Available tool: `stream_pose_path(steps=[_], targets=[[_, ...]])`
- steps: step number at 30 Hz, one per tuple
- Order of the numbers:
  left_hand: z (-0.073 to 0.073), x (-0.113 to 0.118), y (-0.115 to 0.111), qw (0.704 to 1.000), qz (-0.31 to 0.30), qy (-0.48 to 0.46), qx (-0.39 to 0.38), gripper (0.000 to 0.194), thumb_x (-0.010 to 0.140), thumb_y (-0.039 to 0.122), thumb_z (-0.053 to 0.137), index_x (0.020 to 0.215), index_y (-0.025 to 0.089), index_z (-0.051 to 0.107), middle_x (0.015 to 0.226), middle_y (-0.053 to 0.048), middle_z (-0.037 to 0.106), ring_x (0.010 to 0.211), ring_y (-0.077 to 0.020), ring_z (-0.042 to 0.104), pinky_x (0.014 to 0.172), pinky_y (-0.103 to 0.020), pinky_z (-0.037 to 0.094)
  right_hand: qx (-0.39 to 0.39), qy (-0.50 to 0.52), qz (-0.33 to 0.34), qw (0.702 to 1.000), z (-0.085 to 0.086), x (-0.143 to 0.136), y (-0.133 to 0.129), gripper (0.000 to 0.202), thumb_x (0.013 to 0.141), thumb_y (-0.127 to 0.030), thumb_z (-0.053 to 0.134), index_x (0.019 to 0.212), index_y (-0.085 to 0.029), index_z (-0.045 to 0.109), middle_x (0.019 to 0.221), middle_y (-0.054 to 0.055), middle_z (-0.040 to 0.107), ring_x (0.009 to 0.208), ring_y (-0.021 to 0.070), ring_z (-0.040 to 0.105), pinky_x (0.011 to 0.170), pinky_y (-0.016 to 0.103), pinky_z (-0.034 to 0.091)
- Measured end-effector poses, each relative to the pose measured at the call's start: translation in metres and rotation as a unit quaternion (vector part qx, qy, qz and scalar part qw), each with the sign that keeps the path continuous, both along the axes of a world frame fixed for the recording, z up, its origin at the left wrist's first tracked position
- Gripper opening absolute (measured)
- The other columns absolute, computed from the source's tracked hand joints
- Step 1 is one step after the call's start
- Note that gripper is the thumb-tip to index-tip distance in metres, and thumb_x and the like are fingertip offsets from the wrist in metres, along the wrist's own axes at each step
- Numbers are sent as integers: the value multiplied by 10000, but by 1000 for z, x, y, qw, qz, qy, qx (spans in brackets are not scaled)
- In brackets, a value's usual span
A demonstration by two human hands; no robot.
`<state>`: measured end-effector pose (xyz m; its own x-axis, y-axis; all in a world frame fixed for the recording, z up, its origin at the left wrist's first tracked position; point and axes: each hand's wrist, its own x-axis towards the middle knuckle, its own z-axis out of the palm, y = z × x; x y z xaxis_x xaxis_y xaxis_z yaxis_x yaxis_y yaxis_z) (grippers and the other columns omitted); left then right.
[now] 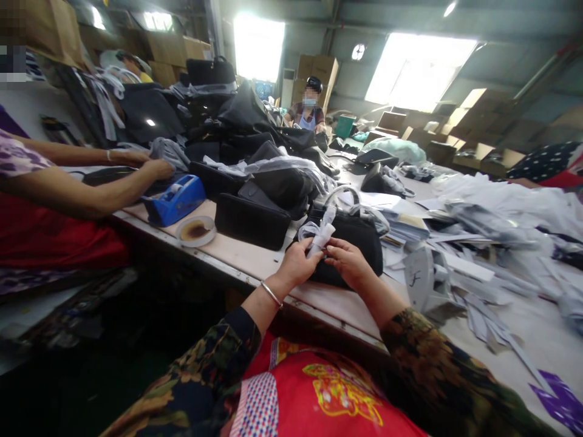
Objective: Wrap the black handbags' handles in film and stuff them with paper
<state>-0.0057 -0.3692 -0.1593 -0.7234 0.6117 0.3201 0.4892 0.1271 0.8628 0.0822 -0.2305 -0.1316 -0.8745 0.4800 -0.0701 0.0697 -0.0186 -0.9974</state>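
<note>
My left hand [298, 264] is closed around a strap wrapped in white material [325, 233], which stands up at a tilt from between thumb and fingers. Close beside it, my right hand [350, 262] has its fingers bent and drawn together at the lower side of the wrapping. What lies between those fingertips is too small to make out. Directly behind both hands, a black handbag [364, 240] stands on the table, its raised handle [342, 189] covered in white wrap. Part of the bag's front is hidden by my hands.
Left of the bag are another black bag [252, 221], a tape roll [195, 231] and a blue tape dispenser [175, 200]. A co-worker's hands [157, 167] work beside it. Black bags pile up behind. Paper strips [483, 315] and a white tape dispenser [423, 279] lie right.
</note>
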Motion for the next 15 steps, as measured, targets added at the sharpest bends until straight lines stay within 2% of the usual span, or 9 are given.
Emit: stream_pose_path(steps=[2,3,6,11,15], targets=[[0,3,1,998,25,42,-31,433,848,305,668,1258,166,665,1083,-119,728,1002,-253,672,911,-365,530,-93,11,-26,995,1,-4,-3,429,630,-450,794,951,-174,722,871,69,742,744,184,678,638,280,526],[0,5,2,997,32,58,-42,440,845,297,669,1264,163,658,1079,-125,722,1006,-259,668,918,-376,529,-101,11,-38,994,1,-7,-4,425,622,-483,808,893,-169,716,819,63,730,703,175,665,613,273,516],[2,12,2,993,41,93,-62,454,858,301,663,1286,154,637,1062,-136,706,999,-273,661,920,-404,530,-79,12,-64,995,-1,-16,-7,443,606,-534,840,783,-152,701,703,36,685,613,147,607,550,251,470],[3,18,2,989,59,104,-88,465,881,380,657,1263,114,638,1006,-161,689,948,-290,661,870,-409,536,-38,26,-114,992,-6,-25,-11,421,541,-453,891,764,-148,706,678,-2,675,594,125,564,566,246,446],[1,16,1,991,63,87,-83,397,864,325,671,1223,158,660,997,-126,691,940,-273,656,871,-394,532,-44,12,-96,994,-3,-23,-11,428,567,-504,866,741,-156,690,631,-1,654,563,138,565,541,265,449]])
